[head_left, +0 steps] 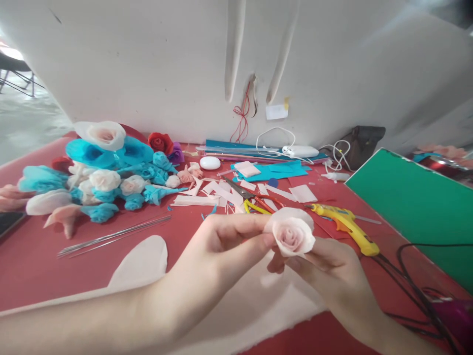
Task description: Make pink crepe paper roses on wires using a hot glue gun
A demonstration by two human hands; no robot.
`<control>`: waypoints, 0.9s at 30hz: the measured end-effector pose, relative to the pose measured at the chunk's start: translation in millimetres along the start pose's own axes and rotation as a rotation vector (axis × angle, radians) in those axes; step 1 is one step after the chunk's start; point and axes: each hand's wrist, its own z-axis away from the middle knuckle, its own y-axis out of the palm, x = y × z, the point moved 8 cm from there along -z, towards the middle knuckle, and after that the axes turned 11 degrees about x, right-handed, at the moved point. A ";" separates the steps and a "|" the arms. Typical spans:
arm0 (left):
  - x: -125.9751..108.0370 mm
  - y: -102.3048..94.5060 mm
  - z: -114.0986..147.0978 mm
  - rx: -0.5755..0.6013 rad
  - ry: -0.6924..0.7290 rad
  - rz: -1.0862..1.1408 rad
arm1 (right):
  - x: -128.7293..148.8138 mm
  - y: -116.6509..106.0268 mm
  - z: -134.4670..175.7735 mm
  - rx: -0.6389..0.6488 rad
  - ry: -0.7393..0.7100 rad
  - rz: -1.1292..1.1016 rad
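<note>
I hold the paper rose (291, 235) above the red counter (44, 266): right hand (332, 271) fingers cup its base, left hand (218, 246) fingers pinch an outer petal. I judge light, even pressure best; squeezing would crush the petals.

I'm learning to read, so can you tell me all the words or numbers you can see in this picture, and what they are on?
There are no words or numbers here that can be read.
White paper note on the wall: looks blank, or its writing is too small to tell.
Yellow glue gun: no label shows.
Pale pink paper rose, held by the left hand and the right hand: no writing.
</note>
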 end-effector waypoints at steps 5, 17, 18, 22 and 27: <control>-0.4 2.0 -0.1 -0.012 -0.047 -0.047 | 0.9 -0.2 -1.2 -0.017 -0.004 0.004; -0.7 -1.7 0.4 -0.065 -0.095 -0.153 | 6.4 -4.3 1.2 -0.089 -0.026 0.022; -0.6 -1.7 0.5 -0.068 -0.101 -0.151 | 5.5 -4.2 1.2 -0.089 -0.025 0.020; -2.3 -1.9 0.6 -0.069 -0.087 -0.153 | 0.5 -1.9 0.9 -0.058 -0.014 -0.027; -4.1 -0.8 -1.3 -0.044 -0.034 -0.167 | -3.5 -1.7 -1.2 -0.040 0.014 -0.071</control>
